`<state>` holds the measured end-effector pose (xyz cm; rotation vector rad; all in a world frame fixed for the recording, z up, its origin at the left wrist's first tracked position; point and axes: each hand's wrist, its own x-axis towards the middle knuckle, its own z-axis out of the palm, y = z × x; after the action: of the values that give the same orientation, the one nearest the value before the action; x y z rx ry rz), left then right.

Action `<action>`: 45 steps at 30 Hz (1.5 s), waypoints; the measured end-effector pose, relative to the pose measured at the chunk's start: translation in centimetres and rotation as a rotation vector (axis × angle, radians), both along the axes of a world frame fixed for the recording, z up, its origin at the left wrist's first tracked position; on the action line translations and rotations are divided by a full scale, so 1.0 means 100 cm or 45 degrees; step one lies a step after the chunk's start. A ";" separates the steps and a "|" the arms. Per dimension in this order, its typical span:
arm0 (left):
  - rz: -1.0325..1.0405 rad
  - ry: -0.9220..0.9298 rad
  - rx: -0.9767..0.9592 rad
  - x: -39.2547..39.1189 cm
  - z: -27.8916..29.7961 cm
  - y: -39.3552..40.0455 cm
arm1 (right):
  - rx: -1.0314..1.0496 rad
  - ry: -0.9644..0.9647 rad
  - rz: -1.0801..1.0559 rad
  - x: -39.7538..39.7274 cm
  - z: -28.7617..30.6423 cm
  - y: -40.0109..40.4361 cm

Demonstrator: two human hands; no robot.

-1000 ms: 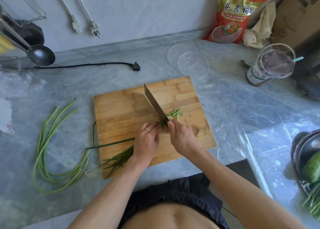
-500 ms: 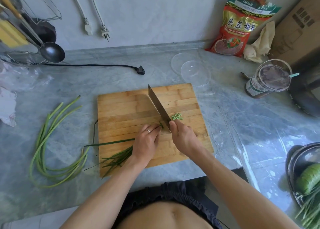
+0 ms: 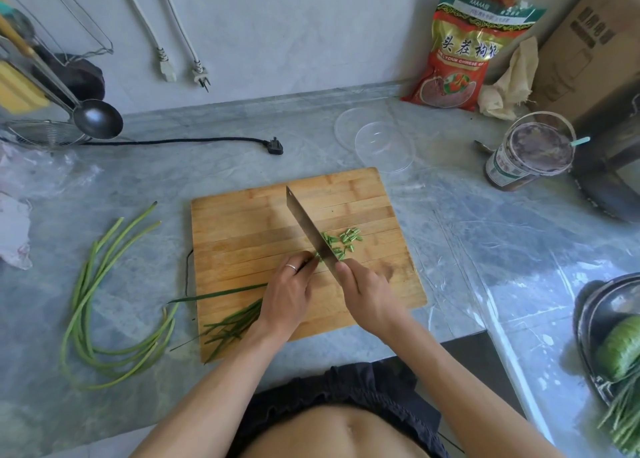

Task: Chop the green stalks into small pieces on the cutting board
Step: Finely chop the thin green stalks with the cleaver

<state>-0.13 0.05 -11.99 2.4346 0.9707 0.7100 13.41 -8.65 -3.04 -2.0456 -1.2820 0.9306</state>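
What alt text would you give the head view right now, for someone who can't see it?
A person's right hand grips a cleaver cutting green stalks on a wooden cutting board, while the left hand holds the bundle down beside the blade. Small cut pieces lie right of the blade; more uncut stalks wait on the grey counter.

A home kitchen: grey stone counter (image 3: 485, 243), ladle (image 3: 97, 119) upper left, food bag (image 3: 460, 49) upper right.

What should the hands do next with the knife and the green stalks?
Probably slide the left hand back a little along the stalks and chop again with the knife that the right hand holds: only a few small pieces lie cut, and long stalks remain.
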 end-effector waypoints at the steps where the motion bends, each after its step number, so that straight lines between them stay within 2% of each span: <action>1: 0.002 0.001 0.005 0.000 0.000 0.000 | 0.003 0.004 -0.004 0.001 0.000 0.000; 11: 0.123 0.041 -0.088 0.009 0.019 0.001 | 0.022 0.040 -0.072 0.009 -0.001 -0.004; 21: 0.293 -0.232 -0.339 0.010 0.034 0.011 | 0.065 0.044 -0.067 0.012 -0.005 -0.010; 26: 0.412 -0.141 -0.453 0.001 0.030 0.016 | 0.074 0.047 -0.066 0.013 -0.006 -0.013; 30: 0.350 0.063 -0.415 -0.002 0.026 0.015 | 0.078 0.045 -0.057 0.012 -0.007 -0.014; 36: 0.234 0.029 -0.288 -0.002 0.021 0.009 | 0.128 0.006 0.000 0.004 -0.009 -0.020; 45: 0.239 -0.067 -0.349 -0.001 0.011 0.005 | 0.059 -0.078 0.064 -0.009 -0.007 -0.021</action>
<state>-0.28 0.51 -10.88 2.0984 1.2017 0.6518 12.54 -10.71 -3.76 -2.0283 -1.3805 0.8585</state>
